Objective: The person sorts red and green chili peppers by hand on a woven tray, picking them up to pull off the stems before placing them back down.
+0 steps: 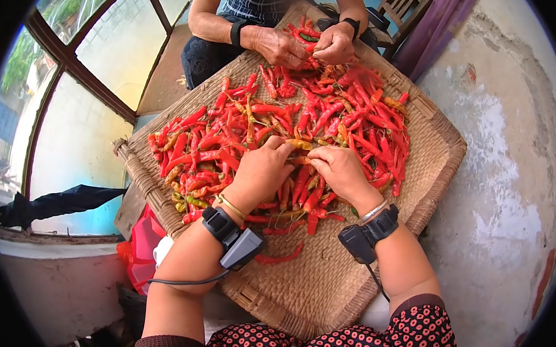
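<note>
Both of my hands meet over a heap of red chili peppers (374, 138) spread on a woven tray (322, 282). My left hand (263, 173) is closed, its fingertips pinching one end of an orange-yellow chili pepper (301, 144). From the other side my right hand (341, 172) is closed too, thumb and fingers at the stem end of the chili peppers between the hands. A second orange chili pepper (300, 161) lies just below the first, between both thumbs. My fingers partly hide the ends of these peppers.
Across the tray, another person's hands (284, 48) work at red peppers near the far edge. Windows (102, 57) stand at left, with a dark folded umbrella (62, 206) below. A bare wall (504, 185) rises close on the right. A red plastic bag (143, 254) hangs by the tray's left side.
</note>
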The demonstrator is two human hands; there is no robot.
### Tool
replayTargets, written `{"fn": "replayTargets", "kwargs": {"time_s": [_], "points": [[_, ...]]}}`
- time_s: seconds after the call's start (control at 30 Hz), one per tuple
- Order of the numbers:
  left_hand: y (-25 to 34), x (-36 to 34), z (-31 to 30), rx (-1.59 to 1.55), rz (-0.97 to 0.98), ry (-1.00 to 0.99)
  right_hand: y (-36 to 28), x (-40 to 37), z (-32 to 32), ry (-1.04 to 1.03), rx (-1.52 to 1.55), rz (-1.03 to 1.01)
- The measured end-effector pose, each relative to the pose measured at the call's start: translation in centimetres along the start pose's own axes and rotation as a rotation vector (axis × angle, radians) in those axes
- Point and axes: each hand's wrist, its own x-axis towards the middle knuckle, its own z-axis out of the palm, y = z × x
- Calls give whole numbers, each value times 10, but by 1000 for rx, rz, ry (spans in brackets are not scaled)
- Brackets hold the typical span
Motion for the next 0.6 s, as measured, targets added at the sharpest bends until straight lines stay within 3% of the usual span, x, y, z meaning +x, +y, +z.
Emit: {"fn": "replayTargets", "kwargs": {"time_s": [0.07, 0.13, 0.2, 0.37, 0.47, 0.6], "points": [[1, -1, 1, -89, 92, 83, -9, 1, -10, 6, 132, 51], [-1, 0, 1, -116, 88, 44, -22, 2, -24, 12, 262, 101], [-2, 2, -2, -144, 83, 5, -27, 2, -35, -31, 556, 310], [0, 2, -13, -250, 71, 123, -32, -2, -64, 91, 727, 348], [-10, 2, -7, -156, 70, -49, -29, -6, -80, 115, 804, 318], [-3, 2, -2, -159, 64, 55, -26, -9, -89, 64, 947, 328]]}}
